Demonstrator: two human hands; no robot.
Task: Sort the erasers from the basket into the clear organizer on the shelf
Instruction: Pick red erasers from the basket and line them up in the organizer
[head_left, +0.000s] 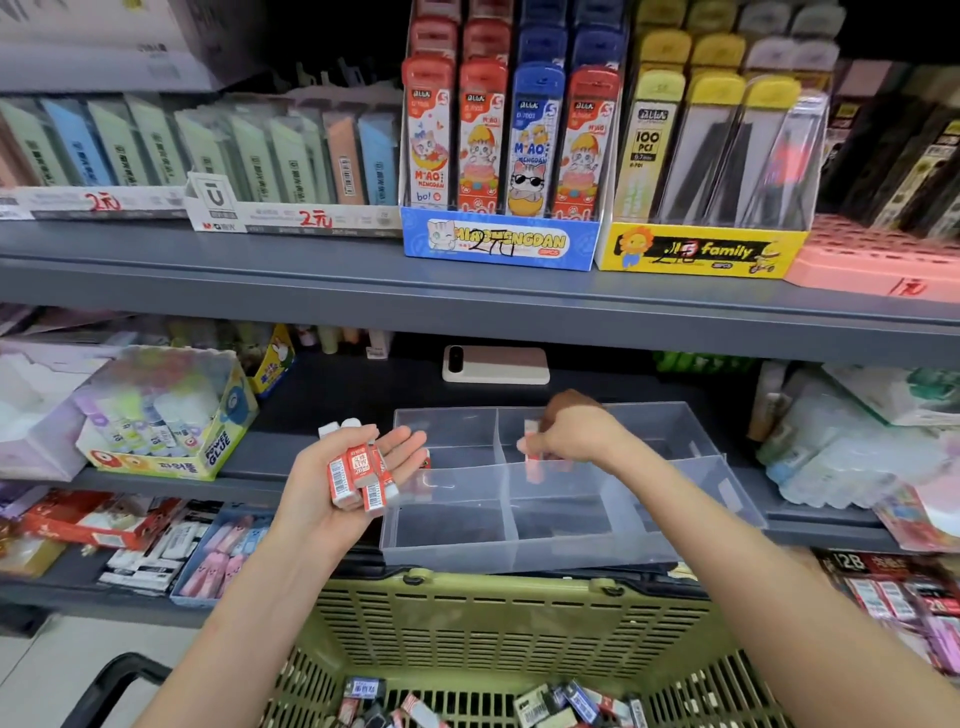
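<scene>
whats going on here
A person is sorting erasers. The left hand carries a stack of red erasers on its palm, while the right hand pinches one eraser inside a back compartment of the clear organizer. Its front compartments look empty. Loose erasers lie in the green basket below.

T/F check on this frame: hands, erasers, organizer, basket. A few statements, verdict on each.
1. The left hand carries several red-and-white erasers on its palm. True.
2. The green basket is empty. False: loose erasers lie on its bottom.
3. The right hand reaches into the green basket. False: it reaches into the clear organizer, fingers pinching a red eraser.
4. A phone lies on the shelf behind the clear organizer. True.
</scene>
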